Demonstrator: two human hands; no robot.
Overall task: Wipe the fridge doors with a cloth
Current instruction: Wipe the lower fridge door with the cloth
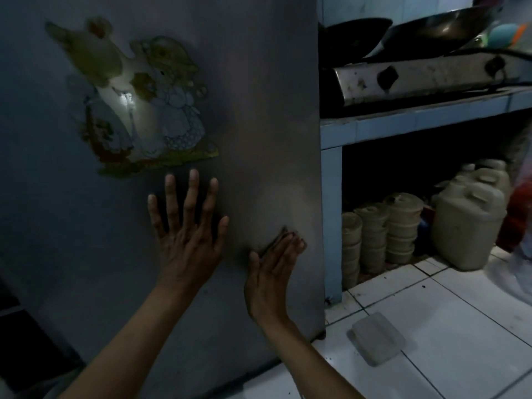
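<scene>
On the door [259, 110], the flat right hand [270, 272] pressed the cloth [277, 239], left hand [187, 231] splayed, empty; unpinched, it could slip.

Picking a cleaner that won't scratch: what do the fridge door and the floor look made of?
Fridge door: looks like painted or coated sheet metal, grey with a soft satin sheen; light glares off it near the sticker. It could be plastic-faced.
Floor: glazed white ceramic tiles, going by the dark grout lines and glossy surface.
</scene>
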